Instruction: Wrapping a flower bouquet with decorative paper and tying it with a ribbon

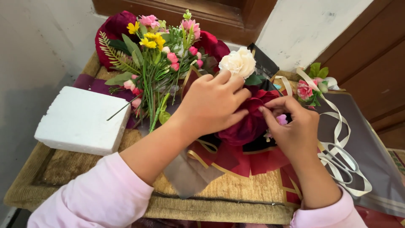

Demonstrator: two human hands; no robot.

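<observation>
My left hand (213,103) cups the dark red flower (247,126); my right hand (295,126) pinches its petal (thumb and forefinger closed). Grip lightly, avoid tearing.

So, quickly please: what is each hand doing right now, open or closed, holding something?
Left hand: curled, fingers resting on the dark red flower; a firm grip cannot be told.
Right hand: fingers pinching the same flower's petals.

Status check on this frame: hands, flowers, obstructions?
Left hand and right hand both pinching the dark red flower. White flower just behind. Scissors and ribbon lie right, apart.
</observation>
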